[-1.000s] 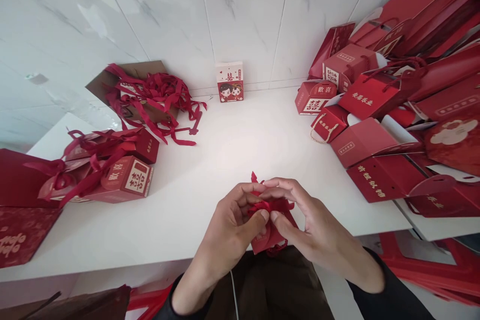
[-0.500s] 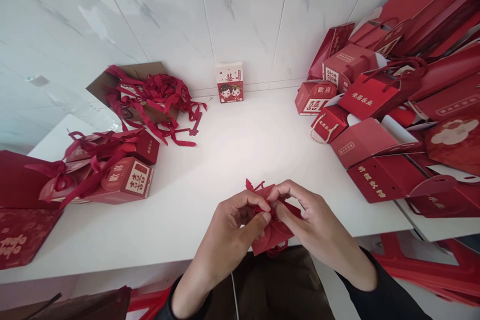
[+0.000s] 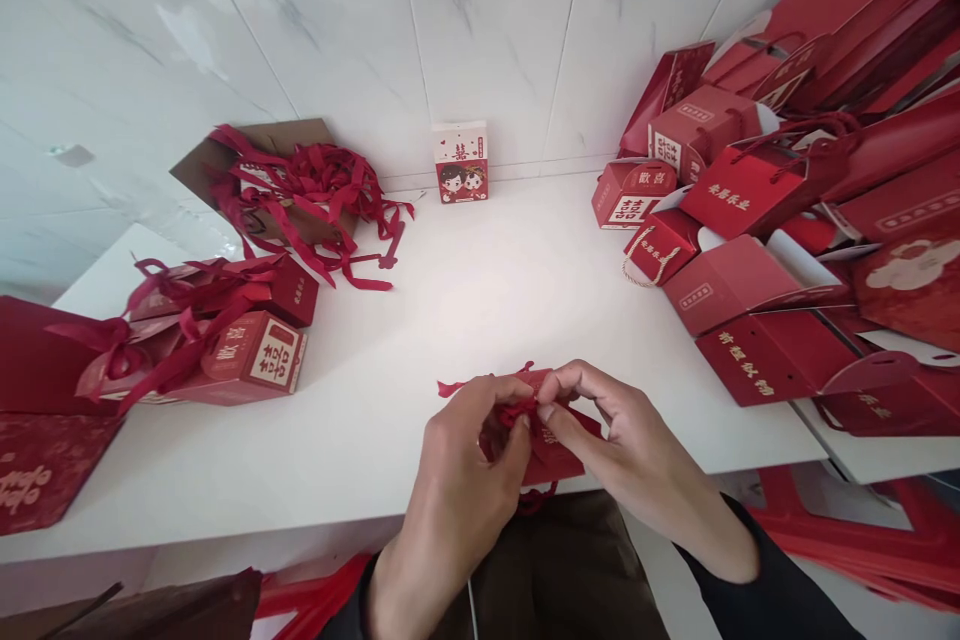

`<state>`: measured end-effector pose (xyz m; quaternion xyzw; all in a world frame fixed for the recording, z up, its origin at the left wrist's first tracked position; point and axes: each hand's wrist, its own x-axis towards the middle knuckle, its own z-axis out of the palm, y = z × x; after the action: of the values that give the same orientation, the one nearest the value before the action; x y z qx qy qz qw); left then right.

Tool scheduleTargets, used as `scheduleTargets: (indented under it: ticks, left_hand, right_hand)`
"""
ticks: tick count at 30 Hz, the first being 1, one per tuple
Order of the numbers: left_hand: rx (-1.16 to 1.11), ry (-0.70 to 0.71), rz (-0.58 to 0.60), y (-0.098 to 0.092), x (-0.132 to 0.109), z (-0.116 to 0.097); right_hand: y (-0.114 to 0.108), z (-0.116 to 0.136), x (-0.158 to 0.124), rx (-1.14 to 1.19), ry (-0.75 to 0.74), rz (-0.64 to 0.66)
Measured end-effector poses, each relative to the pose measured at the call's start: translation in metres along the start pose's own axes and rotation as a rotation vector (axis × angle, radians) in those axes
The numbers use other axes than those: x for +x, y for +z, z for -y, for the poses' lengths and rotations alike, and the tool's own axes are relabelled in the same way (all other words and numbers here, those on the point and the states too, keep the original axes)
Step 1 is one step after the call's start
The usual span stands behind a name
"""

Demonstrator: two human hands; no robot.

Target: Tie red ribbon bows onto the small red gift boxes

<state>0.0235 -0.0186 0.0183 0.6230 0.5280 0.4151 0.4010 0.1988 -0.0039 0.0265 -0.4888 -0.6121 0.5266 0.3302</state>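
A small red gift box point(image 3: 556, 448) with a red ribbon point(image 3: 480, 386) on top sits at the near edge of the white table point(image 3: 465, 320). My left hand point(image 3: 469, 465) pinches the ribbon from the left, fingers closed. My right hand point(image 3: 615, 435) pinches the ribbon from the right at the box's top, thumb and forefinger pressed together. One ribbon tail sticks out to the left over the table. The box's lower part hangs past the table edge, above my lap.
Ribbon-tied red boxes point(image 3: 225, 340) lie at the left. Behind them, a cardboard tray of loose red ribbons point(image 3: 300, 190). A small cartoon-couple box point(image 3: 460, 162) stands against the tiled wall. A heap of red boxes and bags point(image 3: 787, 220) fills the right side.
Both hands have worked the ribbon on the box: a tail that stood upright now points left over the table. My left hand has turned over the box; the box has shifted slightly.
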Motion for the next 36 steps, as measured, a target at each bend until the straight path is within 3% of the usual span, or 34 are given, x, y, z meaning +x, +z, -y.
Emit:
scheduleTargets:
  ticks: [4,11,14,19,25,31,36]
  left_hand:
    - [0.281,0.266,-0.15,0.007,-0.003,0.009]
    - [0.371,0.419,-0.191,0.008,-0.004,0.016]
    - [0.4,0.428,-0.228,0.008,-0.006,0.017]
    - [0.471,0.401,-0.396,0.007,-0.011,0.019]
    - [0.451,0.38,-0.329,0.005,-0.01,0.022]
    - [0.437,0.457,-0.299,0.004,-0.006,0.022]
    - [0.443,0.407,-0.397,0.004,-0.007,0.023]
  right_hand:
    - [0.003,0.003,0.002,0.032,-0.006,0.04]
    - [0.003,0.006,0.006,0.058,0.081,0.063]
    - [0.002,0.007,0.007,-0.033,0.064,0.097]
    - [0.001,0.007,0.006,-0.11,0.095,0.1]
    - [0.001,0.006,0.005,-0.135,0.124,0.137]
    - [-0.001,0.009,0.007,-0.093,0.07,0.163]
    - [-0.002,0.006,0.008,-0.099,0.056,0.155]
